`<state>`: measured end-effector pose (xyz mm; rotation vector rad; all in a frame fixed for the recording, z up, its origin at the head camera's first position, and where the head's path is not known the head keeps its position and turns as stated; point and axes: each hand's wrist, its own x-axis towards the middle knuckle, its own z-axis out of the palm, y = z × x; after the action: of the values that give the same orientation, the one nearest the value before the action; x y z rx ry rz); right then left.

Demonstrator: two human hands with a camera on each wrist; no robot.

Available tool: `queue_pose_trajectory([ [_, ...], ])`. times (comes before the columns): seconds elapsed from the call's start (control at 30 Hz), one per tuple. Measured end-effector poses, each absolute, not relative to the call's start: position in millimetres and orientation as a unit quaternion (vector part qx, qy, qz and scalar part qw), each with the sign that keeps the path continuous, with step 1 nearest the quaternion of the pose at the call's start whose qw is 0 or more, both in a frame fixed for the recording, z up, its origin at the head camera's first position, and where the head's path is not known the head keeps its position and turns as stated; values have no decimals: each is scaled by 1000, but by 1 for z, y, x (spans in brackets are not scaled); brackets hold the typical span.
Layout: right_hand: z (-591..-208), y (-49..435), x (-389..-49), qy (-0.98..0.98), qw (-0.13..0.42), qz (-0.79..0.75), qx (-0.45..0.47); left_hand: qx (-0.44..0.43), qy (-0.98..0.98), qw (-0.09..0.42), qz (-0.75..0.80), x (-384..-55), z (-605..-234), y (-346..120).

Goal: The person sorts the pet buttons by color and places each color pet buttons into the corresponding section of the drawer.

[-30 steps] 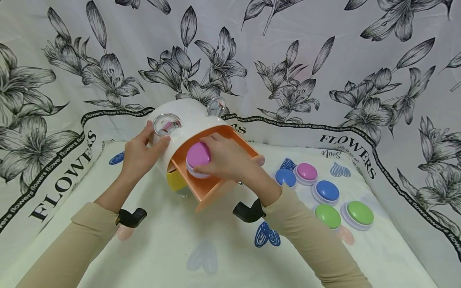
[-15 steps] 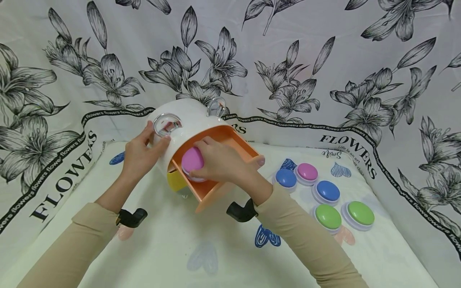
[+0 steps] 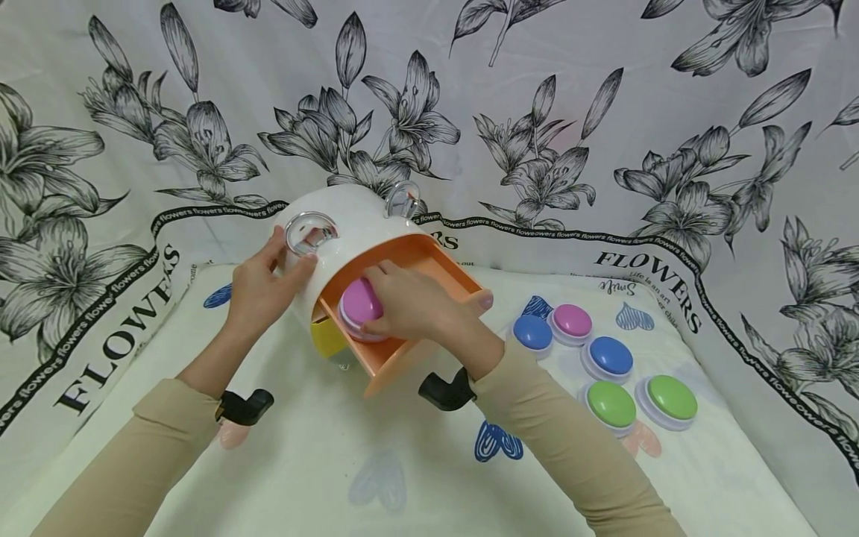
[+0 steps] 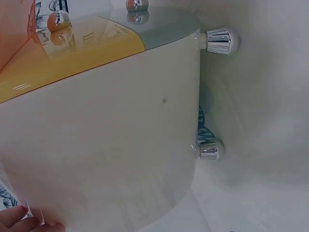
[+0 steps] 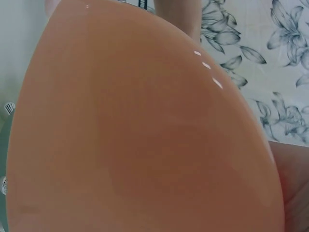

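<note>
A white dome-topped drawer cabinet [image 3: 352,212] with clear round ears stands tilted toward the camera in the head view. My left hand [image 3: 260,289] grips its left side, thumb and fingers about the clear ear [image 3: 311,233]. The top orange drawer [image 3: 396,359] is pulled out. Inside its left end, my right hand [image 3: 417,304] holds a pink-topped round button [image 3: 361,300] with a pale base. In the left wrist view, fingertips [image 4: 29,223] press the cabinet's white side [image 4: 106,145]. The drawer's curved orange front [image 5: 159,121] fills most of the right wrist view.
On the cloth to the right lie another pink button [image 3: 573,320], blue buttons [image 3: 610,355] and green buttons [image 3: 672,396]. Below the orange drawer shows a yellow drawer [image 3: 327,338]. Chrome feet [image 4: 222,40] stick out from the cabinet's base. A flower-printed curtain [image 3: 523,149] hangs behind.
My right hand has carried the pink button a little further left and deeper into the drawer, its top turning slightly. The left hand and cabinet have stayed put.
</note>
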<state>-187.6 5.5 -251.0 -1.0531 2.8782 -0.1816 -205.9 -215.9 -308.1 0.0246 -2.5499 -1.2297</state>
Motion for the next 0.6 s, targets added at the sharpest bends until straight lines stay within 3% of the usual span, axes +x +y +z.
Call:
queue_pose_trajectory([
  [0.27, -245, 11, -185, 942, 30, -107, -315, 6, -889, 159, -430, -205, -308, -216],
  [0.6, -238, 38, -188, 934, -87, -199, -284, 0, -886, 167, -433, -205, -309, -216],
])
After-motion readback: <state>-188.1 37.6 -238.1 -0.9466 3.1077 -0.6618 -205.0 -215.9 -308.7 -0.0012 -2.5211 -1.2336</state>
